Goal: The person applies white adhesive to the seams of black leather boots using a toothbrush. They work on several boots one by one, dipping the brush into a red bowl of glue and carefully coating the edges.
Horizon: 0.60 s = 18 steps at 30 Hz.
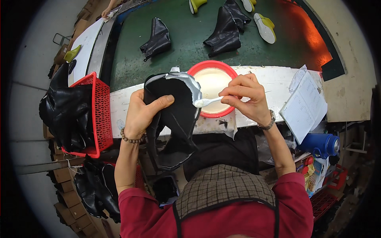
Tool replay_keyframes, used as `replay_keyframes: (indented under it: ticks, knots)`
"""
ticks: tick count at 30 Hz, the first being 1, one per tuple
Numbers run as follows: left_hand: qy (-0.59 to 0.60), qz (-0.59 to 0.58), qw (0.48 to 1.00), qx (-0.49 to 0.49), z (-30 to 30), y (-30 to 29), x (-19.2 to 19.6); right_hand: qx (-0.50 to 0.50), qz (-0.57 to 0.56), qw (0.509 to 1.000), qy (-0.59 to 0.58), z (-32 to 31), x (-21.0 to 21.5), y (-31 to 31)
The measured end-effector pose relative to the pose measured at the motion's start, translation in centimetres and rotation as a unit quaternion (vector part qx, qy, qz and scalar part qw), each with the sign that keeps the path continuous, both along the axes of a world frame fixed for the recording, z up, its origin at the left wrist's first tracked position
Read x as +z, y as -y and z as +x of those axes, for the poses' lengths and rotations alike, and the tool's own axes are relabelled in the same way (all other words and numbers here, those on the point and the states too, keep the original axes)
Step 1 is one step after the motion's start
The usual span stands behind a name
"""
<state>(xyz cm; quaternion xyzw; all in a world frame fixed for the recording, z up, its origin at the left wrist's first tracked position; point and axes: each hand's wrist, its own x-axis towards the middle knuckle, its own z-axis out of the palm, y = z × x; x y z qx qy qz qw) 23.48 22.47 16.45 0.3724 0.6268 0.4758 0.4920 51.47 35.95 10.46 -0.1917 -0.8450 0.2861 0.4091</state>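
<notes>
Left hand [139,113] grips black boot upper [178,99] beside red bowl [212,64] of cream-coloured liquid [212,81]; right hand [251,97], grip closed, pinches small white brush [210,101] at upper's pale edge.

Black boot upper [181,109] — held up, pale band [191,83] along edge; white brush [211,101] — head touching band.

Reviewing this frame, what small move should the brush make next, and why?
Probably a short stroke along the pale edge of the boot: the right hand holds the brush with its tip at that edge, while the left hand grips the boot.
</notes>
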Motion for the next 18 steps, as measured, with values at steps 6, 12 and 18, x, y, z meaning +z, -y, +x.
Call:
replay_keyframes:
  ticks: [6, 12, 18]
  knots:
    - [-0.015, -0.107, 0.983, -0.149, -0.6, 0.1, 0.9, 0.019, 0.075, 0.997, -0.002, -2.1, 1.4, -2.9]
    - [-0.121, -0.035, 0.976, -0.176, -0.1, -0.2, 0.2, 0.047, 0.077, 0.996, -0.007, -4.9, 3.2, -3.3]
    - [-0.420, 0.068, 0.902, 0.065, -5.3, -0.7, -4.1, -0.157, 0.015, 0.956, 0.247, 1.1, 0.9, -3.6]
